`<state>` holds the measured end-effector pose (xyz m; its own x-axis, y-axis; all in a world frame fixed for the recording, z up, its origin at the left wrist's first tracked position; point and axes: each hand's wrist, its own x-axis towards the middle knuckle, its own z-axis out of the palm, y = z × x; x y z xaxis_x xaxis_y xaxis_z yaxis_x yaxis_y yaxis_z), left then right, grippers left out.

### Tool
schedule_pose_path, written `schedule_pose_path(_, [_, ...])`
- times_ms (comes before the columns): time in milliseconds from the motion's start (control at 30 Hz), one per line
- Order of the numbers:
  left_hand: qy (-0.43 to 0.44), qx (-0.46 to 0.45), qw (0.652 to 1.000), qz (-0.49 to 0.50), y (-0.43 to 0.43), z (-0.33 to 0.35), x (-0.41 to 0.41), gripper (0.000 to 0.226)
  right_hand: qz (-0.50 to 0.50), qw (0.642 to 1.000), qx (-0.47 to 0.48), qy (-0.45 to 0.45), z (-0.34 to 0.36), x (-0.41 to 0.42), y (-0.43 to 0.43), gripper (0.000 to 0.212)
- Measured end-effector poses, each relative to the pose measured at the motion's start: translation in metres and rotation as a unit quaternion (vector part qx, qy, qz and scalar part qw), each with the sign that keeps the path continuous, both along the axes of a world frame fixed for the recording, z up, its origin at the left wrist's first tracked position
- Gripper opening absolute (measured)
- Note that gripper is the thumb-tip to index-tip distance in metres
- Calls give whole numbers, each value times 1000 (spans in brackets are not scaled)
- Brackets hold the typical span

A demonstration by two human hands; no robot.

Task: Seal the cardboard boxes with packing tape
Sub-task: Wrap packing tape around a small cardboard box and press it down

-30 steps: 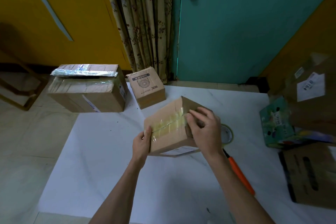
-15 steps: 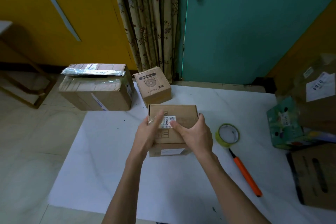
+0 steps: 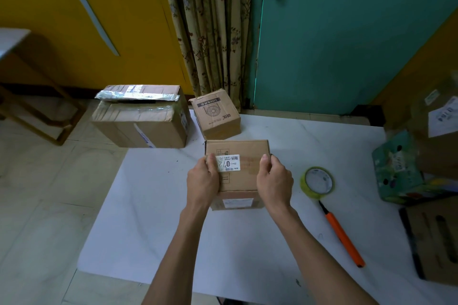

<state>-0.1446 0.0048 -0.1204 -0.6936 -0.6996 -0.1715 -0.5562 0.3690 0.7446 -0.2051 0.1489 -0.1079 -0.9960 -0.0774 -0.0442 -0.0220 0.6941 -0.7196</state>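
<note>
- Gripping small cardboard box (image 3: 244, 178) by both sides: left hand (image 3: 202, 182) and right hand (image 3: 273, 182), fingers curled over its edges, thumbs on top.
- Box just left of tape roll (image 3: 317, 183).
- Risk: releasing one hand to reach the roll could tip the box.

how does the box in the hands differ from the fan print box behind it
The held box is gripped at its sides by the left hand and right hand; the fan-print box stands untouched. The held box carries a white barcode label on top; the fan-print box shows a printed fan. Both are closed brown cardboard.
</note>
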Motion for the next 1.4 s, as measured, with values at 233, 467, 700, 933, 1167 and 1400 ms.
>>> schedule_pose_path(233, [-75,24,997,-4,4,5,-3,64,35,986,28,-160,6,-6,-4,83])
schedule_pose_path(467, [-48,-22,997,57,9,2,-5,65,0,998,9,-59,-4,-4,-5,54])
schedule_pose_path(700, [13,-15,997,76,4,1,-2,60,-25,999,20,3,-5,-7,-1,48])
schedule_pose_path(933, [-33,101,994,26,6,-5,-2,58,11,988,-41,-152,-3,-9,1,59])
schedule_pose_path(1167, [-53,13,997,47,7,-2,-8,67,12,997,-3,-79,-2,-9,-2,50])
schedule_pose_path(1400, [-20,-6,997,70,7,-2,-6,64,-11,999,-23,-47,-3,-9,-1,48])
